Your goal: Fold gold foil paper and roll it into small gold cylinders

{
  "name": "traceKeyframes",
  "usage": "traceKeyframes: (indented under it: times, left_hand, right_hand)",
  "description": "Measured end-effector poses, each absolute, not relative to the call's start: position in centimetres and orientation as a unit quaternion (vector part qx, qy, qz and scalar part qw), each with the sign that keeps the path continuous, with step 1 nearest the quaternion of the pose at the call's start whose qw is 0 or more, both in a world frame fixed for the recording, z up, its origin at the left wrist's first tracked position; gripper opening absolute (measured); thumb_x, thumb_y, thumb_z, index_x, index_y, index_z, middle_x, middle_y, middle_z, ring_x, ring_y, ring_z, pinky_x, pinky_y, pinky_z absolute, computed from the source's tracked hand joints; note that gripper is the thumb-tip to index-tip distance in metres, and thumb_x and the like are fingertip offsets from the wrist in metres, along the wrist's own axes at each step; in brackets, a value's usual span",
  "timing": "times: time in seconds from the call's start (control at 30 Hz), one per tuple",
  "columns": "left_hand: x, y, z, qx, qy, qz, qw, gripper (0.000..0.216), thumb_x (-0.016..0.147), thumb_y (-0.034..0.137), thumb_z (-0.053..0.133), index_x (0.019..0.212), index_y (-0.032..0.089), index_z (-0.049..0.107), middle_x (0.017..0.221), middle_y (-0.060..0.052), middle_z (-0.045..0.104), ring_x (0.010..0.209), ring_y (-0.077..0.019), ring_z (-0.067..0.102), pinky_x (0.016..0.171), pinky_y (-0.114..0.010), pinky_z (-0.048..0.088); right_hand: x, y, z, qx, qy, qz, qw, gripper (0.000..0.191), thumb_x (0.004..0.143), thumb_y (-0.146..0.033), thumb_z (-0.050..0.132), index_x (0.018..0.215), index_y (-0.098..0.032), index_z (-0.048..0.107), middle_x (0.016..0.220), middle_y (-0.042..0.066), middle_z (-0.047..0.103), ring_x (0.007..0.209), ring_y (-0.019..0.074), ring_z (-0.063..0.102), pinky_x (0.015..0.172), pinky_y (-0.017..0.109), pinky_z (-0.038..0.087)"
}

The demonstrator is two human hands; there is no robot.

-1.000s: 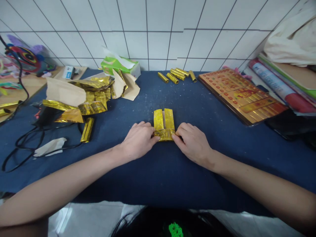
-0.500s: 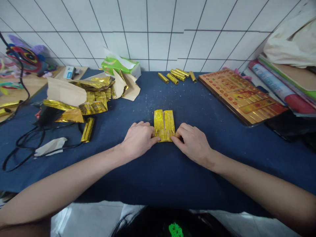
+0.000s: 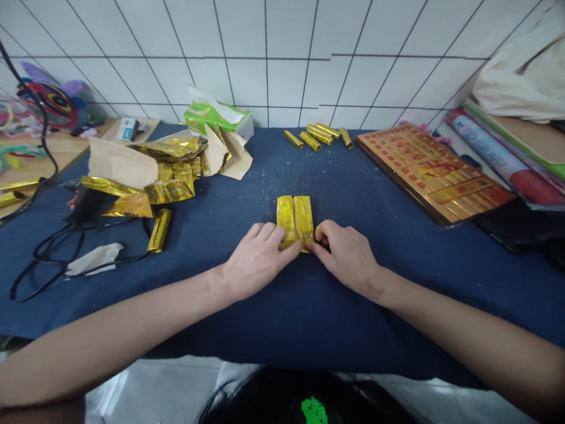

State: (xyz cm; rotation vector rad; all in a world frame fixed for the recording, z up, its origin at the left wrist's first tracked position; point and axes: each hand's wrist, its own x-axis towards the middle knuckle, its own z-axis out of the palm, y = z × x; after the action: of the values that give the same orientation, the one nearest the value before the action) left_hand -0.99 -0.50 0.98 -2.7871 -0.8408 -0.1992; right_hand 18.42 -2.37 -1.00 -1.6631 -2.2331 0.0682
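Note:
A piece of folded gold foil paper (image 3: 294, 213) lies on the dark blue cloth in front of me, with two side flaps meeting near a middle slit. Its near edge is turned up in a narrow fold. My left hand (image 3: 260, 259) presses that edge, the thumb lying across it to about the middle and the fingers curled. My right hand (image 3: 346, 256) pinches the right end of the same edge between thumb and forefinger. Both hands are closed on the paper, and the fingertips partly cover its near corners.
Several rolled gold foil tubes (image 3: 320, 134) lie by the tiled wall. Crumpled foil and brown paper (image 3: 123, 162) sit at the left beside a green tissue box (image 3: 218, 118) and a black cable (image 3: 44, 247). A flat gold-printed pack (image 3: 435, 168) rests at the right.
My left hand has slid right along the paper's near edge, its thumb now near the middle. The right hand stays at the right corner. The view has shifted slightly.

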Motion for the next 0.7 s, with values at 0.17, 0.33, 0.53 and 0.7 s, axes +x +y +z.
traceKeyframes:
  times: [0.17, 0.33, 0.53, 0.7]
  left_hand:
    - [-1.1, -0.5, 0.8, -0.967, -0.223, -0.051, 0.112, 0.03, 0.092, 0.016, 0.032, 0.114, 0.013, 0.052, 0.089, -0.007, 0.057, 0.084, -0.0189, 0.052, 0.072, -0.032, 0.042]
    - [-1.4, -1.3, 0.9, -0.966, -0.241, -0.028, 0.087, 0.035, 0.09, 0.014, 0.035, 0.124, 0.013, 0.045, 0.108, -0.009, 0.057, 0.097, -0.02, 0.053, 0.081, -0.033, 0.043]
    - [-1.3, -2.7, 1.0, -0.952, -0.301, -0.012, 0.045, 0.06, 0.083, 0.055, 0.041, 0.129, 0.015, 0.041, 0.129, -0.014, 0.046, 0.116, -0.0269, 0.044, 0.092, -0.042, 0.038]
    - [-1.2, -3.2, 1.0, -0.947, -0.32, -0.001, 0.038, 0.068, 0.08, 0.06, 0.04, 0.132, 0.015, 0.037, 0.134, -0.016, 0.042, 0.121, -0.0277, 0.04, 0.095, -0.044, 0.035]
  right_hand:
    - [18.4, -2.4, -1.0, -0.575, -0.8, 0.015, 0.171, 0.014, 0.083, -0.029, 0.05, 0.075, -0.019, 0.046, 0.069, -0.001, 0.058, 0.057, 0.0132, 0.051, 0.057, 0.027, 0.032]
    - [18.4, -2.5, -0.9, -0.558, -0.817, -0.006, 0.149, 0.014, 0.086, -0.026, 0.046, 0.074, -0.018, 0.049, 0.073, 0.0, 0.058, 0.061, 0.0142, 0.052, 0.058, 0.027, 0.033]
    - [18.2, -2.8, -0.8, -0.55, -0.823, -0.056, 0.129, 0.014, 0.086, -0.025, 0.046, 0.078, -0.017, 0.054, 0.074, 0.002, 0.059, 0.063, 0.0154, 0.054, 0.058, 0.028, 0.035]
    - [18.3, -3.6, -0.5, -0.474, -0.851, -0.155, 0.162, 0.015, 0.085, -0.018, 0.046, 0.086, -0.015, 0.06, 0.096, 0.009, 0.063, 0.09, 0.0221, 0.057, 0.081, 0.038, 0.041]
